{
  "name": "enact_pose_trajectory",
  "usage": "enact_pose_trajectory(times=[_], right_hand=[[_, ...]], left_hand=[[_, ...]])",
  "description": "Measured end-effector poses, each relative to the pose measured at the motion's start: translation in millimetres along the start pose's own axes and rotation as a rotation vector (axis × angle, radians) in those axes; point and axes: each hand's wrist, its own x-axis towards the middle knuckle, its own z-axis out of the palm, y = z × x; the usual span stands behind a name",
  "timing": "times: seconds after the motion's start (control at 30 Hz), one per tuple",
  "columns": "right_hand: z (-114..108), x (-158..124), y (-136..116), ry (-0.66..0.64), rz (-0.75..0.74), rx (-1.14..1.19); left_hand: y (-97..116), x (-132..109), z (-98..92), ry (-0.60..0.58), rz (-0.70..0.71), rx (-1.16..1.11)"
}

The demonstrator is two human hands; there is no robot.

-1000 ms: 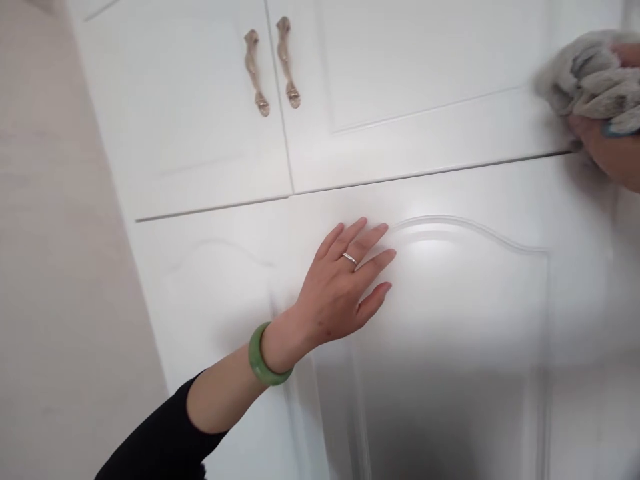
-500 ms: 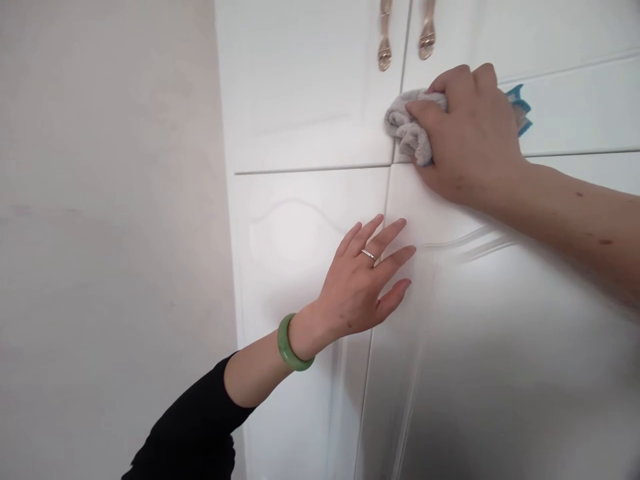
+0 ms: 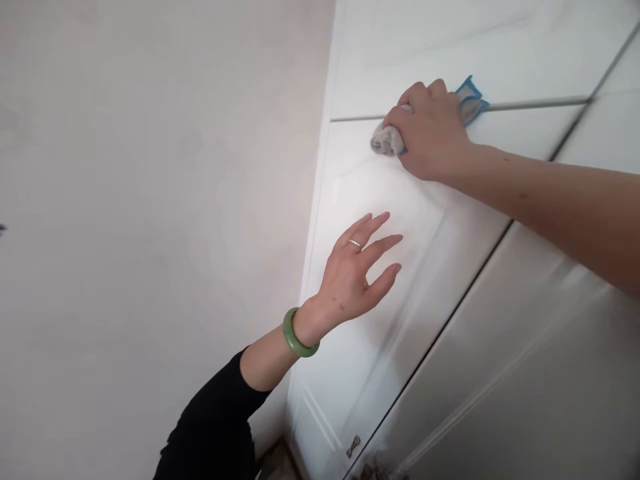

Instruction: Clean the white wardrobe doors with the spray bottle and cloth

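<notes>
My right hand [image 3: 434, 130] is closed around a bunched grey cloth [image 3: 387, 141] with blue edging, whose corner sticks out on the far side of the hand. The cloth lies against the white cabinet [image 3: 373, 180] near the horizontal gap between an upper and a lower door. Lower and to the left, my left hand [image 3: 353, 273] has its fingers spread in front of the lower door and holds nothing; whether it touches the door I cannot tell. It wears a ring, and a green bangle [image 3: 300, 333] circles the wrist.
A pale plain wall [image 3: 160, 200] fills the left side and meets the cabinet's edge. A small metal handle [image 3: 353, 445] sits low on the lower door. Dark gaps run between the doors. Part of the floor shows at the bottom.
The view has tilted and swung left and down. My right hand has carried the cloth left along the door gap, away from the join between the doors. My left hand stays spread.
</notes>
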Motion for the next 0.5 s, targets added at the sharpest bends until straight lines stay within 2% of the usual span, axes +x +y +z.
enact_pose_trajectory(times=[0.13,0.23,0.3,0.4,0.5], right_hand=[[46.6,22.6,-54.9,-0.047,0.002,0.244],[70.7,21.5,-102.4,-0.232,0.013,0.469],[74.5,16.7,-127.5,-0.365,-0.019,0.577],[51.3,11.9,-140.1,-0.422,-0.036,0.753],[-2.4,12.4,-115.1,-0.355,0.012,0.806]], left_hand=[[-3.4,-45.6,-15.9,0.038,-0.282,-0.068],[1.5,-76.7,-32.4,0.091,-0.468,-0.118],[5.0,-92.5,-42.3,0.134,-0.561,-0.147],[5.8,-105.8,-47.8,0.190,-0.678,-0.203],[2.5,-107.8,-38.8,0.225,-0.725,-0.276]])
